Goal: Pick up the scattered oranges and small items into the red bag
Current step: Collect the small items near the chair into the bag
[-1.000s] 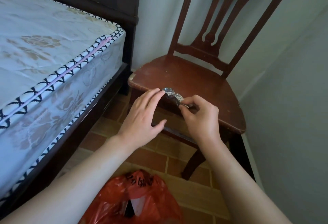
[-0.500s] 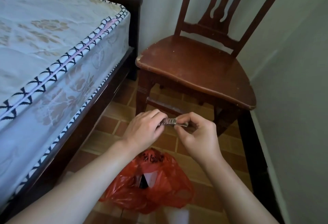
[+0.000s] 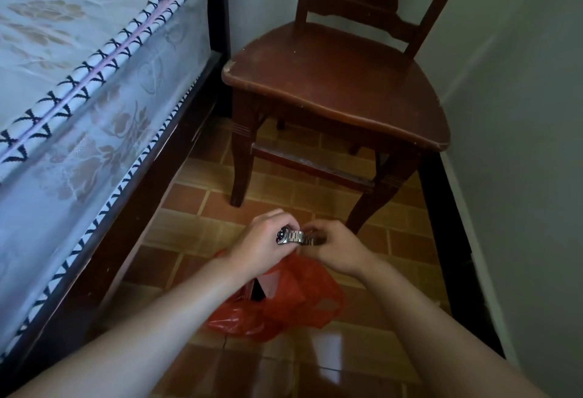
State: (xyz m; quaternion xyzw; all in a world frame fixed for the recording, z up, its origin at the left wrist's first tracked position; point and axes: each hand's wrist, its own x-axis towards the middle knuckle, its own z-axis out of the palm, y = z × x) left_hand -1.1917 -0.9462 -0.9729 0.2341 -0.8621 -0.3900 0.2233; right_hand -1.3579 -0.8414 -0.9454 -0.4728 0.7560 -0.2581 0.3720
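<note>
Both hands grip a silver metal-link wristwatch [image 3: 291,236]: the left hand [image 3: 263,244] curls round its dark dial, the right hand [image 3: 336,247] pinches the bracelet end. Directly beneath the grip lies the crumpled red plastic bag [image 3: 293,300] on the brown tiled floor [image 3: 189,240]. This looks like the drop-in step; next, lower and release the watch over the opening. Beyond stands a dark wooden chair [image 3: 331,82]; leftward, a floral mattress [image 3: 79,82].

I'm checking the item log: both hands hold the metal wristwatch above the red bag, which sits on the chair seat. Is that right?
Not quite. The head view shows the red bag lying on the tiled floor in front of the chair, not on its seat. The rest stands: the left hand and right hand hold the metal wristwatch above it.
</note>
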